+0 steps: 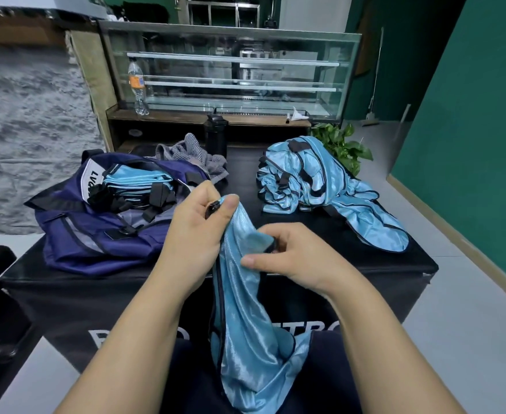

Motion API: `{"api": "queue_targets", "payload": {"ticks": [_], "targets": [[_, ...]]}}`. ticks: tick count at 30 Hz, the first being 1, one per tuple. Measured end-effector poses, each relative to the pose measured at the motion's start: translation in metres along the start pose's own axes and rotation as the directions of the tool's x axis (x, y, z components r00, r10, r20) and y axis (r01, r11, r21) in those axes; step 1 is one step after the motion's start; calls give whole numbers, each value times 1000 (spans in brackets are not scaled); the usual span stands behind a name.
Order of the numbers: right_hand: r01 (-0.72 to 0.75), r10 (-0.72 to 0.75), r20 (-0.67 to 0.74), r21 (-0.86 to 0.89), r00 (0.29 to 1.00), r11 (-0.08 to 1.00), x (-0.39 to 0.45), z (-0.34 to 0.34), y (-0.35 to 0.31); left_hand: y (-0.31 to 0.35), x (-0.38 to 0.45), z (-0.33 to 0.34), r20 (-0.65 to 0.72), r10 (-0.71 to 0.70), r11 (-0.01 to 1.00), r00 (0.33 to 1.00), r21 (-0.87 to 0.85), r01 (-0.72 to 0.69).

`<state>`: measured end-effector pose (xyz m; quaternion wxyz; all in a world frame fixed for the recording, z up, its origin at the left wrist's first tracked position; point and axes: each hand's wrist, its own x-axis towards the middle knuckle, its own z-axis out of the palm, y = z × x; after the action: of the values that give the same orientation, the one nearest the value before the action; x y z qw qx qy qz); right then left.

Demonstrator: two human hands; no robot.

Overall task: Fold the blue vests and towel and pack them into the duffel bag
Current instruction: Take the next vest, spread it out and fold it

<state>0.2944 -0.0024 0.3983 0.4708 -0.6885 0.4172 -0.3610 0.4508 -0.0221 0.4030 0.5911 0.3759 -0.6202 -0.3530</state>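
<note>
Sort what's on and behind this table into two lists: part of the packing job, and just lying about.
Job:
vest in hands, held by left hand and right hand
unfolded vest pile
folded vests in duffel bag
grey towel

Lying about:
black flask
plastic bottle
potted plant

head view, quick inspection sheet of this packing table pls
surface: black table, printed cloth front.
job's things: navy duffel bag open at left, folded blue vests inside; unfolded vest pile at right; grey towel crumpled behind the bag; one blue vest held, hanging off the front edge.
clutter: black bottle on the table.
hands: left hand pinches the vest's top corner; right hand grips its edge.
cables: nothing seen.
surroundings: glass display case, plastic bottle, potted plant, green wall.
</note>
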Motion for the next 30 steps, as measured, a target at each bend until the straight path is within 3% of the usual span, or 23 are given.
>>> {"api": "queue_targets", "payload": {"ticks": [8, 12, 15, 19, 24, 27, 30], "targets": [[-38, -62, -265, -356, 962, 934, 17, 8, 24, -1, 1, 2, -7, -72, 997, 997, -23, 72], [-100, -63, -314, -475, 947, 874, 17, 1, 41, -2, 0, 0, 7, -81, 989, 997, -123, 81], [-117, -85, -327, -552, 941, 825, 19, -2, 55, -1, 1, -6, 5, -60, 993, 998, -100, 60], [-137, -96, -402, -512, 911, 848, 19, -6, 70, 3, 7, -23, -5, 20, 994, 1000, 107, -19], [-279, 43, -481, -432, 876, 857, 16, -16, 84, -3, 12, -43, -23, 4, 992, 1000, 129, -1], [-302, 77, -530, -353, 844, 886, 16, -16, 82, -9, 10, -44, 18, -7, 958, 1000, 287, 1], [-235, 49, -510, -307, 859, 922, 20, -11, 68, -15, 4, -30, 162, -65, 941, 985, 338, 7]]}}
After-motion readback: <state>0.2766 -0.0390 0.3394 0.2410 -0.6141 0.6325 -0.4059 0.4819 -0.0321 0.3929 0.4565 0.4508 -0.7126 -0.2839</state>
